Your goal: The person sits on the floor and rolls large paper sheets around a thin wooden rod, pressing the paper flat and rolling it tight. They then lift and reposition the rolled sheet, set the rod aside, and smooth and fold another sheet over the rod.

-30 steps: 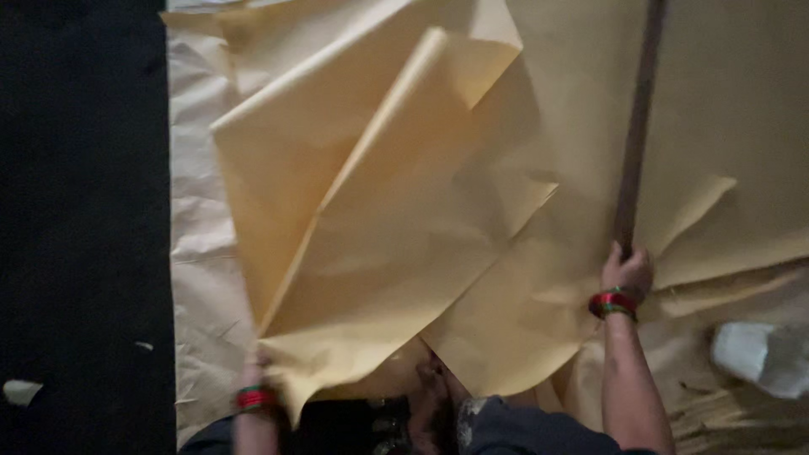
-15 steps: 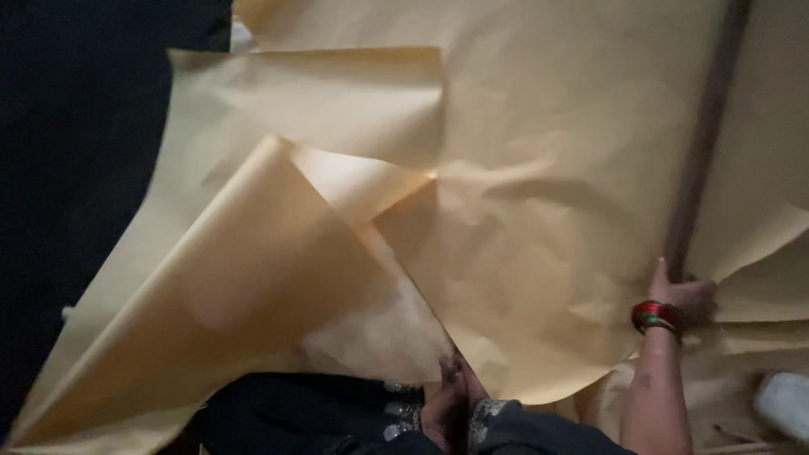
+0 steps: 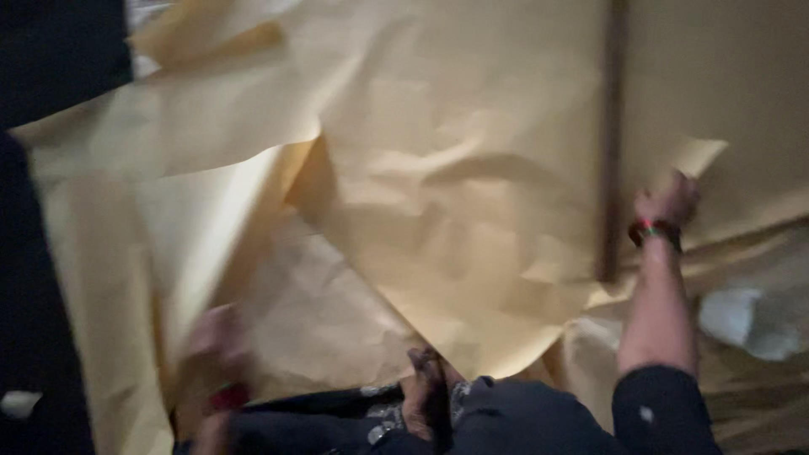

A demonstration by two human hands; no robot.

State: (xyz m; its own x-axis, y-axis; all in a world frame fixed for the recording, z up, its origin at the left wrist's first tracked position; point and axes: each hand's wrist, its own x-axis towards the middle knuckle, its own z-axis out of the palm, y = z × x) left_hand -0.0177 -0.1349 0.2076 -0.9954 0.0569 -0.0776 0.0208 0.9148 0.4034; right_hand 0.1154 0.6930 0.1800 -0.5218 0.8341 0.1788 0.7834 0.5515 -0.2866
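Note:
Large tan paper sheets (image 3: 472,194) cover the floor, creased and overlapping. My left hand (image 3: 215,337), blurred and with a red wristband, is at the lower left against the edge of a lifted sheet (image 3: 202,227) and seems to grip it. My right hand (image 3: 670,202), also with a red wristband, rests on the paper just right of a long dark stick (image 3: 613,143) that lies straight across the sheets. A turned-up paper corner (image 3: 699,156) is beside its fingers. The blur hides how those fingers are set.
Dark floor (image 3: 50,59) runs along the left edge, with a small white scrap (image 3: 17,403) on it. A crumpled white thing (image 3: 742,320) lies at the right. My dark-clothed knees and a foot (image 3: 430,392) are at the bottom middle.
The raised sheet has swung down and to the left, lying flatter. My right hand has come off the stick's end and now sits to its right. The view has shifted left.

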